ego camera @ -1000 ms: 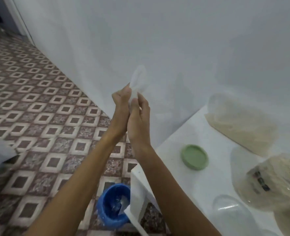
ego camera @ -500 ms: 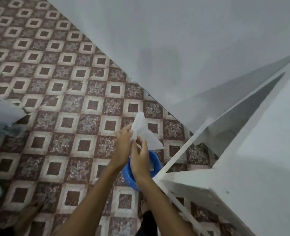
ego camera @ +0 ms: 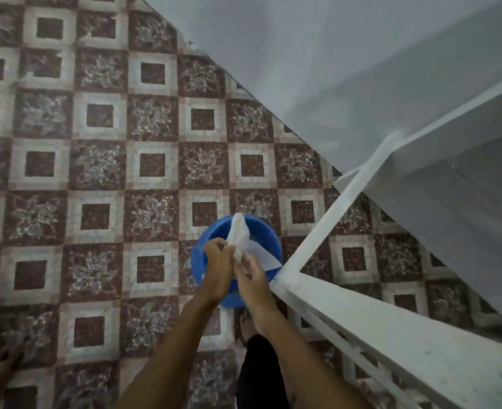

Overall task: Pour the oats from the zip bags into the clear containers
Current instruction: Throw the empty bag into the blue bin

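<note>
"Can you read any words here?"

"No. I see no words, no numbers and no signs."

"What about the crumpled bag (ego camera: 240,240)?"

"It is plain, with no writing that I can see."

"And the blue bin (ego camera: 214,231) under it?"

"Just blue. No label shows."

"Is there anything on the floor tiles (ego camera: 96,166)?"

"Only squares and leafy shapes. Those are not letters."

"The white table (ego camera: 391,329)?"

"It has small dark specks. No words."

"And the wall (ego camera: 302,69)?"

"Bare and pale. Nothing to read."
</note>
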Available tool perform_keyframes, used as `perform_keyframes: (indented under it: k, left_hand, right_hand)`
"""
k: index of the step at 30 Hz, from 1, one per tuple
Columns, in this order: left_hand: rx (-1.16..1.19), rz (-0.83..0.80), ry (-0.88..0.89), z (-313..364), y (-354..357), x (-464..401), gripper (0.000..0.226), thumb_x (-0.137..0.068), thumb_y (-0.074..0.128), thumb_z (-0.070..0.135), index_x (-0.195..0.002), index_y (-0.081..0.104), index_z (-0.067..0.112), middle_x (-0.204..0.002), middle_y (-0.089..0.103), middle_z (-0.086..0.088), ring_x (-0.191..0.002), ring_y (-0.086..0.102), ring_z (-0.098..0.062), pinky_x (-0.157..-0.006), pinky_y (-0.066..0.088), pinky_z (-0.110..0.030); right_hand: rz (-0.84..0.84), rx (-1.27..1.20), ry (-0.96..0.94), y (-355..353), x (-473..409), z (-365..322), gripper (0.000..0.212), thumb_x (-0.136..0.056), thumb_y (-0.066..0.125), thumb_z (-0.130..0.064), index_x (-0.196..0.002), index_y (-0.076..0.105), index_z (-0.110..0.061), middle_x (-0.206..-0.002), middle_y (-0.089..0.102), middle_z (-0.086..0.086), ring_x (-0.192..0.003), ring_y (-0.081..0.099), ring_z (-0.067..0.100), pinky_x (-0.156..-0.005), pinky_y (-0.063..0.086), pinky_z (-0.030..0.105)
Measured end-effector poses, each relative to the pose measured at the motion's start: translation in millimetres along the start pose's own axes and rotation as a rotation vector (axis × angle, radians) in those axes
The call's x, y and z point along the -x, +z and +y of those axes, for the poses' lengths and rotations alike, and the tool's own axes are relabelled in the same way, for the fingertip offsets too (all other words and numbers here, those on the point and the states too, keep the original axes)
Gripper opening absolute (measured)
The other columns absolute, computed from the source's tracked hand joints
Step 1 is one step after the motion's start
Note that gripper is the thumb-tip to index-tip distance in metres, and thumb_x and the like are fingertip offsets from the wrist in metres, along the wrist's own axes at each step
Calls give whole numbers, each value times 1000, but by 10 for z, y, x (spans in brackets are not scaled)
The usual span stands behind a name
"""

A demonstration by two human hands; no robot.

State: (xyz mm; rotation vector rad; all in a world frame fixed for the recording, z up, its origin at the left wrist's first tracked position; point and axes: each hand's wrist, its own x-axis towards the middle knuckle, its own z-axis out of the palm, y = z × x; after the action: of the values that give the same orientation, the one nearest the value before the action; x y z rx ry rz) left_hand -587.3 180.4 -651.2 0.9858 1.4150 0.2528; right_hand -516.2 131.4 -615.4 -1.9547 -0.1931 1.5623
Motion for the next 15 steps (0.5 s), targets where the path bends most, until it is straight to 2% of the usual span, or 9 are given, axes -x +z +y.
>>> perform_keyframes:
  k: [2, 4, 6, 8, 10, 12, 13, 14, 15]
  left_hand:
    - [-66, -48, 52, -176, 32, -85, 38, -97, 39, 40, -109, 38, 4, -105, 51, -17, -87, 57, -22, -70, 54, -26]
    - [-164, -92, 86, -357, 60, -159, 24, -100, 40, 35, -106, 42, 12, -102, 56, -8, -89, 60, -21, -78, 54, -35]
    - [-287, -87, 106, -516, 76, -223, 9, -102, 44, 22, -101, 50, 15, -98, 59, -4, -87, 61, -21, -79, 53, -40]
    - [-404, -71, 121, -607, 76, -267, 19, -101, 44, 17, -96, 62, 14, -96, 65, -7, -86, 61, -21, -77, 52, -44]
    - [-548, -60, 85, -622, 60, -285, 31, -99, 40, 21, -103, 67, 7, -115, 65, -18, -108, 58, -31, -91, 49, -48]
    - [-695, -31, -74, -623, 36, -300, 40, -99, 38, 25, -125, 55, 0, -150, 38, -28, -138, 34, -43, -112, 33, -55]
    - [-723, -14, -130, -591, 28, -292, 43, -100, 40, 24, -135, 46, 0, -157, 24, -29, -144, 25, -45, -115, 27, -56]
    - [-725, 9, -134, -568, 16, -278, 46, -100, 40, 23, -141, 41, 1, -159, 21, -27, -145, 23, -45, -115, 26, -57]
    - [-707, 33, -105, -558, 18, -282, 46, -100, 40, 24, -139, 42, 2, -156, 27, -26, -142, 28, -45, -113, 30, -57]
  right_hand:
    - [29, 21, 30, -2, -138, 151, 32, -104, 54, -29, -135, 55, -24, -117, 64, -3, -100, 66, 11, -74, 59, 18]
    - [81, 113, 44, -12, -311, 306, 34, -104, 54, -23, -138, 57, -20, -108, 63, 2, -95, 65, 15, -84, 61, 30]
    - [104, 217, 115, -41, -422, 390, 46, -105, 50, -21, -150, 46, -21, -121, 63, 11, -107, 63, 25, -97, 57, 41]
    - [73, 219, 195, -67, -460, 407, 61, -104, 46, -13, -160, 23, -21, -139, 57, 13, -123, 58, 33, -105, 50, 45]
    - [59, 239, 218, -92, -462, 410, 68, -102, 48, -6, -160, 14, -14, -147, 50, 16, -131, 52, 36, -110, 44, 44]
    - [60, 286, 216, -89, -451, 453, 64, -101, 48, -5, -158, 18, -11, -152, 44, 17, -135, 49, 36, -110, 41, 41]
    - [63, 292, 208, -82, -436, 462, 62, -102, 46, -6, -158, 19, -12, -153, 44, 15, -135, 49, 34, -110, 41, 39]
    - [65, 283, 200, -58, -406, 456, 59, -104, 44, -8, -158, 22, -14, -152, 45, 11, -135, 49, 32, -109, 42, 37]
    - [76, 267, 182, -38, -388, 452, 54, -105, 43, -10, -156, 28, -15, -152, 45, 9, -134, 49, 29, -109, 42, 35]
